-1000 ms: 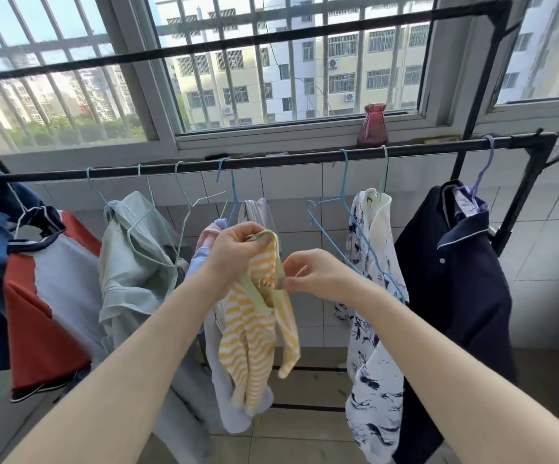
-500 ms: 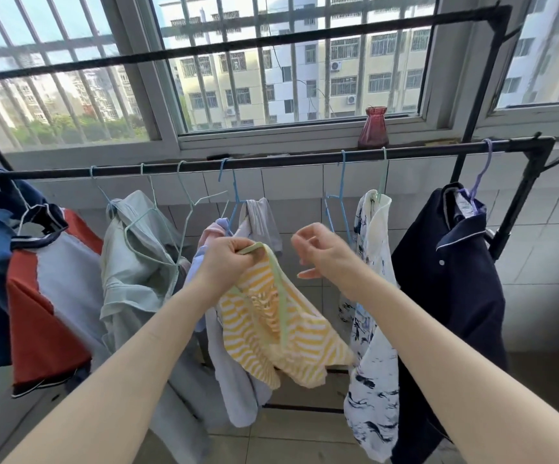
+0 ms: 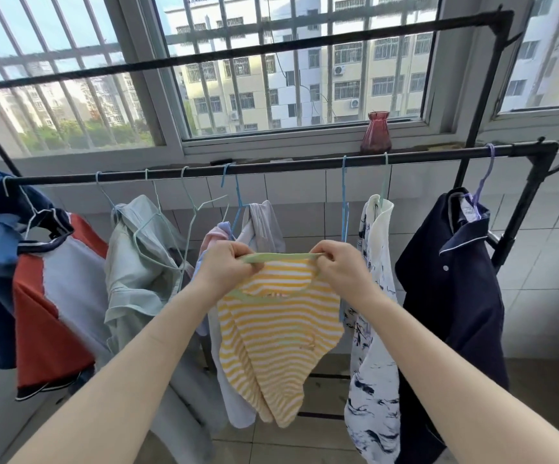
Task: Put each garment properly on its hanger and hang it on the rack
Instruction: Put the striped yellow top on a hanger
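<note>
Head view: left hand (image 3: pixel 229 267) and right hand (image 3: pixel 343 269) stretch striped top (image 3: pixel 278 336) (soft knit).

- Single view: head-worn, wide-angle, looks forward and slightly down along both forearms.
- Faces the rack (image 3: pixel 271 165) square-on; its rail runs nearly the full frame width, bowed by lens distortion.
- Window (image 3: pixel 304 78) and sill fill the upper half; tiled floor (image 3: pixel 321 440) shows at the bottom edge.
- Close range: left hand (image 3: pixel 227 266) and right hand (image 3: pixel 341 266) sit at frame centre, just in front of the hung garments.
- No second view, so no overlap.
</note>
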A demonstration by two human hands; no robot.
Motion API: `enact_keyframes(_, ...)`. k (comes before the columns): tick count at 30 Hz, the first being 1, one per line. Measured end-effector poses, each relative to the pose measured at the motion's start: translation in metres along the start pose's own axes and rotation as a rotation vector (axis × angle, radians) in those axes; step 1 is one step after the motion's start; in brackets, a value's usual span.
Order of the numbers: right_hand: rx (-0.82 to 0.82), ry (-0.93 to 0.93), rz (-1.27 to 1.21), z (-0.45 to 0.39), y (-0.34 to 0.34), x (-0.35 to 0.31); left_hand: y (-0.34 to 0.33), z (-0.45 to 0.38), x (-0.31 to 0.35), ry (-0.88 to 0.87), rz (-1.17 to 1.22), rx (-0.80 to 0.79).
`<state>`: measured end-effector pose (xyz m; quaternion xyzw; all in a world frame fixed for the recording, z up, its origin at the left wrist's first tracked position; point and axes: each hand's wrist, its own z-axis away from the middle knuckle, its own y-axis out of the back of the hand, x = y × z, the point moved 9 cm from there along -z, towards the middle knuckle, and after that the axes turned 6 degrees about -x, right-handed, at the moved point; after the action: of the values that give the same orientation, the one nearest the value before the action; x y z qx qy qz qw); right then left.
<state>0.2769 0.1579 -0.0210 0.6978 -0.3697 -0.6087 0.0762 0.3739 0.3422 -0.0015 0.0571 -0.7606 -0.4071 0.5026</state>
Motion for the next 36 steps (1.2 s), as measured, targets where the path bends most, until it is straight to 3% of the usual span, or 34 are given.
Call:
enact_keyframes(3, 0.055, 0.017, -0.049, -0.007, 0.021, 0.007, 0.007, 0.0, -0.026, 0.074, -0.168, -0.04)
enact_keyframes(7, 0.109, 0.033, -0.047, -0.007, 0.037, 0.01, 0.016, 0.002, -0.041, 0.153, -0.181, -0.031)
enact_keyframes(10, 0.179, 0.107, -0.054, -0.003, 0.045, -0.001, 0.014, 0.004, -0.032, 0.169, 0.112, -0.043)
enact_keyframes(13, 0.022, 0.107, 0.104, -0.005, 0.028, -0.006, 0.005, 0.006, -0.025, 0.232, 0.417, -0.102)
enact_keyframes(16, 0.157, 0.076, 0.003, -0.004, 0.046, -0.006, 0.004, 0.004, -0.013, 0.234, 0.538, -0.101)
enact_keyframes(20, 0.037, 0.012, 0.091, -0.012, 0.044, 0.006, 0.011, 0.001, -0.012, 0.255, 0.655, -0.06)
enact_keyframes(24, -0.202, -0.01, -0.017, -0.018, 0.033, 0.013, 0.009, -0.001, -0.004, 0.247, 0.733, -0.049)
enact_keyframes(28, 0.099, -0.028, 0.054, -0.035, 0.063, 0.014, 0.005, -0.008, 0.009, 0.232, 0.747, -0.031)
enact_keyframes(32, 0.085, -0.134, 0.46, -0.048, 0.053, 0.021, -0.001, -0.014, 0.016, 0.23, 0.687, -0.025)
enact_keyframes(36, 0.284, -0.169, 0.4, -0.057, 0.06, 0.032, -0.006, -0.015, 0.017, 0.232, 0.688, -0.048)
